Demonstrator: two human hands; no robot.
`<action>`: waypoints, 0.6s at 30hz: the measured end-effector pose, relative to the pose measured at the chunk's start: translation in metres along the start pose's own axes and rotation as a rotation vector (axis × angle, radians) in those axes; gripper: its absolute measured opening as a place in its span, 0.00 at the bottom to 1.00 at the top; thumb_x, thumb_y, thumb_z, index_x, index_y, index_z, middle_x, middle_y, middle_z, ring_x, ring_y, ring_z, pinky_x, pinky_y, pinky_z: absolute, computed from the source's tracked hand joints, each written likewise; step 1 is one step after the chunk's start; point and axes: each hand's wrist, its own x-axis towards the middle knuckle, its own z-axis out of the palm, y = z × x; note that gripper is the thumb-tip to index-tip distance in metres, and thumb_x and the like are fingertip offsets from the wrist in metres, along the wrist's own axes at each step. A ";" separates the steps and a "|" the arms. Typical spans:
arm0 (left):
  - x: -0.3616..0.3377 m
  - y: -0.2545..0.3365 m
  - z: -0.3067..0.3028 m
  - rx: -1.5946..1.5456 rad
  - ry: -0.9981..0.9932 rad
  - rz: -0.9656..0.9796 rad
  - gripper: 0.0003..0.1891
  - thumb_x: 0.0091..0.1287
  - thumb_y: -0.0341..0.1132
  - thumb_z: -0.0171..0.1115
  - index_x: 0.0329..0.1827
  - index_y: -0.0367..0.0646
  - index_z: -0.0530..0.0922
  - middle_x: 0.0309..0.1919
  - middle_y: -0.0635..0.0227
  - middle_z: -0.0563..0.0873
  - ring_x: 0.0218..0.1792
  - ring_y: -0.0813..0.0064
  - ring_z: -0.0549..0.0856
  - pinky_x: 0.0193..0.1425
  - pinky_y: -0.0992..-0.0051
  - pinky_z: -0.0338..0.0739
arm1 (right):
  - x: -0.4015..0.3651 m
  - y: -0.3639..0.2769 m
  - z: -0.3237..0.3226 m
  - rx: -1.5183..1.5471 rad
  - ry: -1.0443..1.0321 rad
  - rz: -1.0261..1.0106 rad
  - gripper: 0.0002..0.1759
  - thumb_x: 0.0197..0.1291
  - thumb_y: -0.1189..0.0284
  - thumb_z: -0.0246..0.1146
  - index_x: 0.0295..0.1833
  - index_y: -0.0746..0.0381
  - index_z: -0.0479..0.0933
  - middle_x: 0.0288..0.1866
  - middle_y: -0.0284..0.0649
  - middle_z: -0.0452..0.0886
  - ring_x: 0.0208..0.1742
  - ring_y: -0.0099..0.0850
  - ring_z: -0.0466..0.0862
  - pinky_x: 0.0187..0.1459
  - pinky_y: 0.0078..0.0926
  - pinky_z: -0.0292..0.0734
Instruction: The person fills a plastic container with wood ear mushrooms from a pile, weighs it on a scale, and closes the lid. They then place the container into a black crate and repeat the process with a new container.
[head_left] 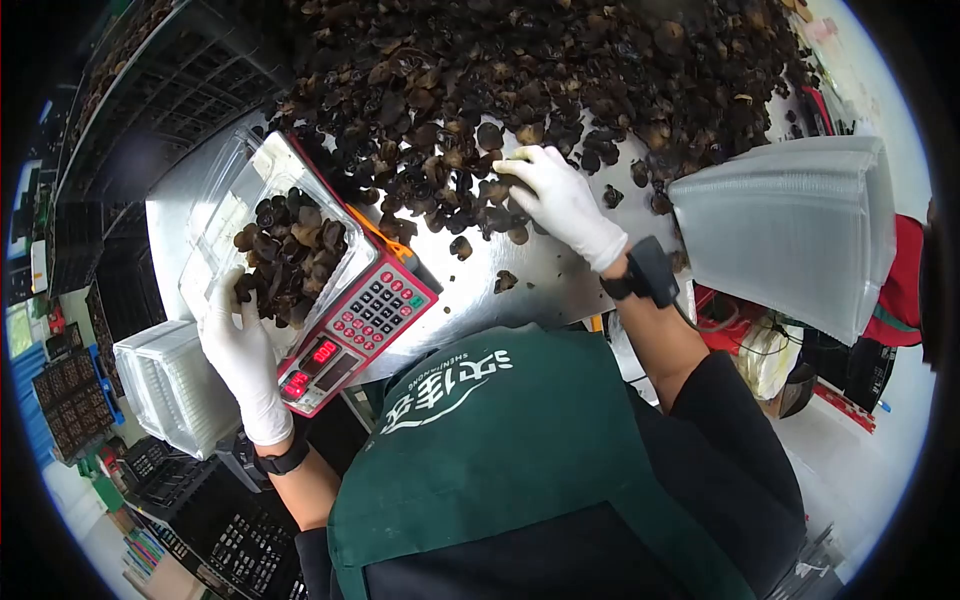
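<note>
My left hand (235, 345), in a white glove, is at the near left edge of a clear plastic tray (352, 262). Its thumb and fingers close about a dark wood ear mushroom at the edge of the heap (295, 250) in that tray. The tray rests on a red digital scale (375, 315) with a keypad and lit red digits. Over the near edge of a large wood ear pile (440, 170), my right hand (565, 200), also gloved, has its fingers curled around dark mushrooms. The fingers partly hide what they hold.
Stacked clear trays (790, 225) stand at the right, and another stack (175, 385) is at the lower left. A black crate (190, 90) is beyond the scale. Loose mushroom pieces (505, 281) lie on the metal table (455, 325). An orange-handled tool (385, 238) lies by the scale.
</note>
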 end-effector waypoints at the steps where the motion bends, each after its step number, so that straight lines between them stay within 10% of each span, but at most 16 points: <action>1: 0.000 0.000 0.000 0.013 0.001 0.007 0.17 0.62 0.19 0.68 0.54 0.43 0.83 0.34 0.64 0.86 0.34 0.75 0.84 0.46 0.74 0.78 | 0.004 0.008 0.004 -0.053 -0.022 0.001 0.18 0.58 0.75 0.65 0.55 0.56 0.81 0.54 0.40 0.80 0.57 0.40 0.80 0.58 0.36 0.78; 13: 0.000 0.003 0.006 -0.313 0.066 -0.171 0.11 0.65 0.21 0.67 0.49 0.41 0.83 0.34 0.75 0.82 0.34 0.84 0.78 0.46 0.81 0.74 | 0.015 -0.008 -0.006 0.193 0.115 0.030 0.12 0.61 0.72 0.64 0.50 0.58 0.82 0.46 0.41 0.83 0.52 0.40 0.82 0.56 0.36 0.78; 18: 0.002 0.007 0.008 -0.277 -0.050 -0.245 0.19 0.64 0.20 0.68 0.57 0.43 0.80 0.51 0.72 0.80 0.43 0.82 0.80 0.50 0.79 0.75 | 0.053 -0.032 0.008 0.230 0.054 0.048 0.30 0.59 0.67 0.66 0.69 0.53 0.74 0.56 0.43 0.79 0.60 0.42 0.78 0.61 0.38 0.76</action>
